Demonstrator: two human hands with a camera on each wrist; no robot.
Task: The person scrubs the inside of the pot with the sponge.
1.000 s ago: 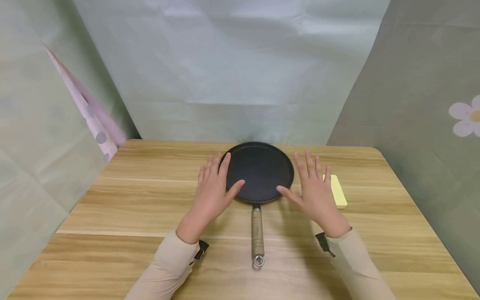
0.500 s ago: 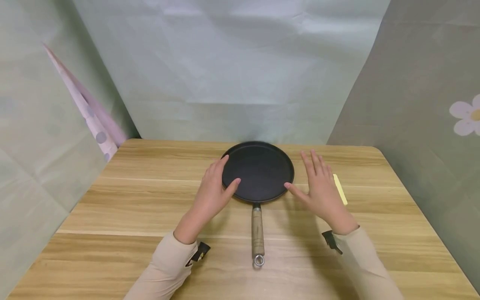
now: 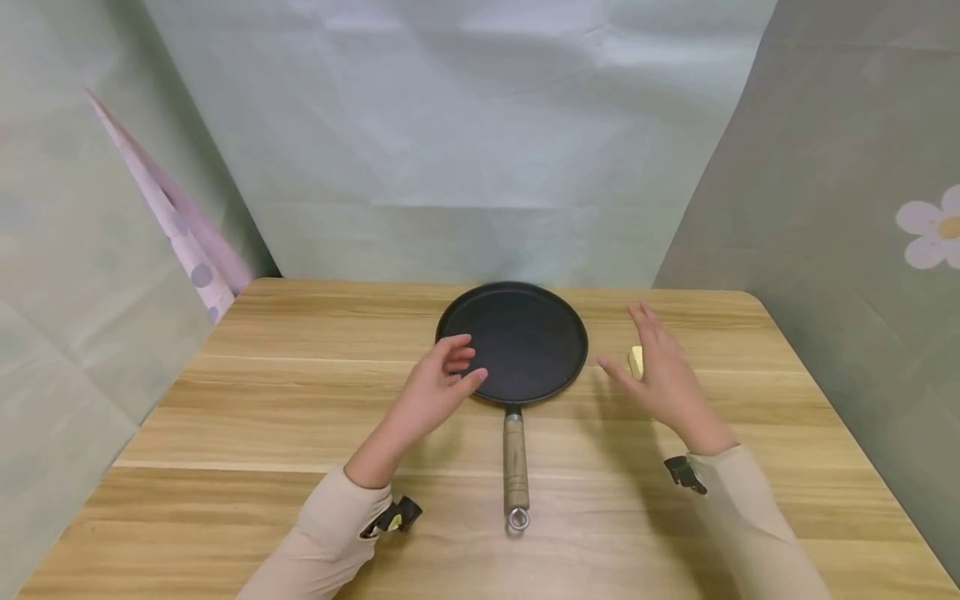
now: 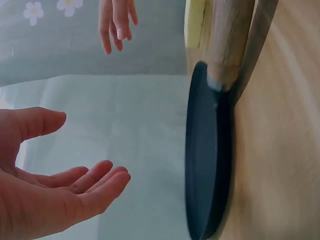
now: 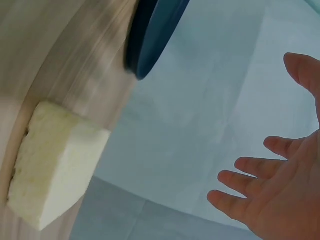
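- On the wooden table [image 3: 300, 392], both hands have lifted off the surface: a second ago they lay flat on either side of the pan, palms down; now each is turned on edge and raised.
- The left hand [image 3: 438, 385] has drawn back a little and hangs over the pan's near-left rim, fingers loosely curled, gripping nothing; the left wrist view shows its palm empty [image 4: 55, 200].
- The right hand [image 3: 663, 375] has swung out to the right, away from the pan, fingers straight and spread, also empty [image 5: 280, 195]. It now stands just in front of the yellow sponge [image 3: 636, 361], hiding most of it.
- That shift suggests the right hand is going for the sponge while the left stays by the pan.
- The pan [image 3: 517, 337] sits where it was, mid-table toward the back: a flat, round, black griddle with a low rim, dry and bare, its wooden handle [image 3: 514, 454] pointing toward the person and ending in a metal ring.
- The sponge [image 5: 52, 160] is a pale, porous block lying on the table right of the pan.
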